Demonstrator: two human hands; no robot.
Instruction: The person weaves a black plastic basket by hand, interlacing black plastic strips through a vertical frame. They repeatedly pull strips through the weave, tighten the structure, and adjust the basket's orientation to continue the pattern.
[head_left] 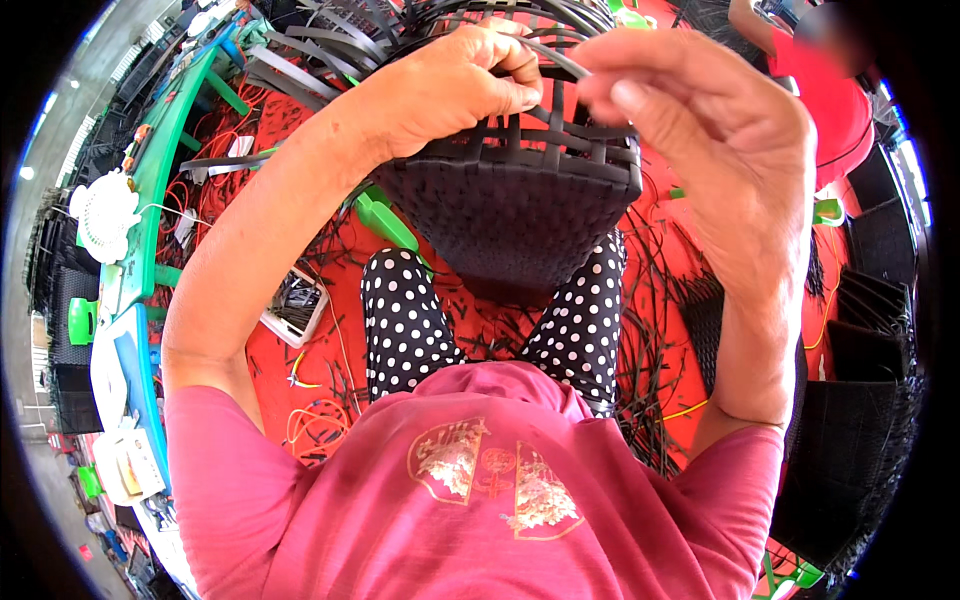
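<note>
A black basket [505, 215] woven from flat plastic strips stands between my knees, tilted, its open lattice edge facing up. My left hand [480, 80] is closed in a pinch at this edge, fingers curled down against the lattice; what lies between its fingertips is hidden. Just right of it, my right hand [700, 120] pinches a flat dark strip [556, 58] between thumb and fingers, slightly above the weave. The strip curves away toward the far left, past my left hand. Many loose strip ends [340, 40] fan out from the basket's far side.
Red flooring is strewn with black strip scraps. At left are a green-edged table [165, 170], a white fan [105, 215] and a white tray [300, 305], with pliers [298, 370] nearby. Black woven pieces [850, 440] stand at right. A person in red [825, 100] is at the far right.
</note>
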